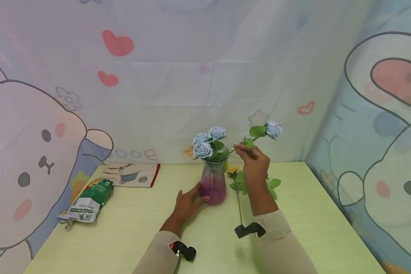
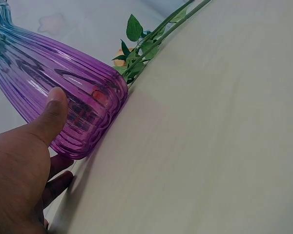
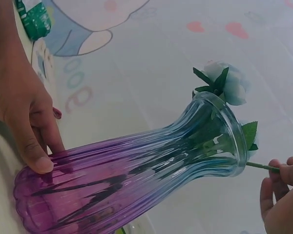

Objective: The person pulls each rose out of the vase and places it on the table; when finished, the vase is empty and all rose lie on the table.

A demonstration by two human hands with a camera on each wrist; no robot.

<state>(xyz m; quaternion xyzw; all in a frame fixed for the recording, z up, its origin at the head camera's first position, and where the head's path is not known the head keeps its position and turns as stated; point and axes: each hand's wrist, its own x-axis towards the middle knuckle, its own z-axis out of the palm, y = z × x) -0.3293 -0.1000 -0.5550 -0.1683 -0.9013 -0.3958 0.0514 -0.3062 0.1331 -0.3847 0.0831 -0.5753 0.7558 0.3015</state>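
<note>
A ribbed glass vase [image 1: 213, 186], purple below and pale blue towards its flared rim, stands on the table with several light blue roses [image 1: 203, 150] in it. My left hand [image 1: 186, 206] holds the vase low on its left side, the thumb [image 2: 56, 109] lying along the purple glass. On the other side, my right hand [image 1: 255, 165] pinches the green stem [image 3: 261, 166] of another blue rose [image 1: 273, 129] between thumb and fingertips. That rose leans out to the right, its stem slanting down to the vase's mouth.
Beside the vase lie a yellow rose [image 1: 233, 171] and leafy stems [image 1: 274, 183], partly hidden by my right arm. Further left are pale work gloves [image 1: 133, 176] with a red edge and a green-and-white packet [image 1: 89, 203]. A printed cloth backdrop [image 1: 178, 91] rises behind the table.
</note>
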